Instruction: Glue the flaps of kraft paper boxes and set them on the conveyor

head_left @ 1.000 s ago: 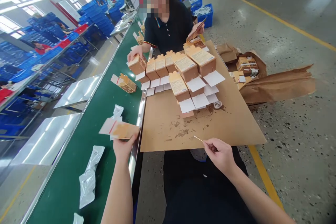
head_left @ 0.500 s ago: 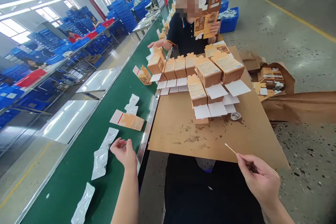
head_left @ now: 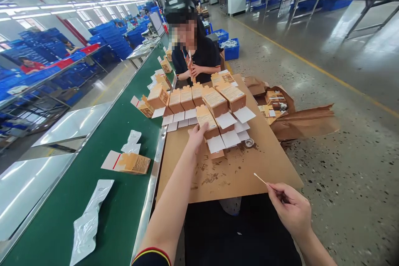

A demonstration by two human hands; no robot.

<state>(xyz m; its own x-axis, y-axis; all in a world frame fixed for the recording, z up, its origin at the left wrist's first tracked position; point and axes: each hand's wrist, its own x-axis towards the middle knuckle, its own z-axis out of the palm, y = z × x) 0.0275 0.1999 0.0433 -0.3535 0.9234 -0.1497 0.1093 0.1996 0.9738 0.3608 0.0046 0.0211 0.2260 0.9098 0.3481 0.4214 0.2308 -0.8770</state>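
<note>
My left hand reaches across the cardboard sheet and grips a small tan-and-brown carton at the near left of a stack. The thumb lies on the carton's top, and the other fingers are partly hidden at its left side. White end flaps stick out from the stacked cartons towards me. Between the thumb and fingertips of my right hand is a cotton swab, its white tip pointing up and left over the sheet's near edge. A small clear round dish sits right of the stack, among dark wet marks.
The green conveyor belt on my left carries an open carton and crumpled white pouches. A co-worker sits beyond the cardboard sheet. On the floor at right lies a torn brown paper bag of cartons.
My left hand has gone from above the belt to the carton stack and taken hold of a carton. The view has swung right. The co-worker has lowered the flat carton, both hands now together.
</note>
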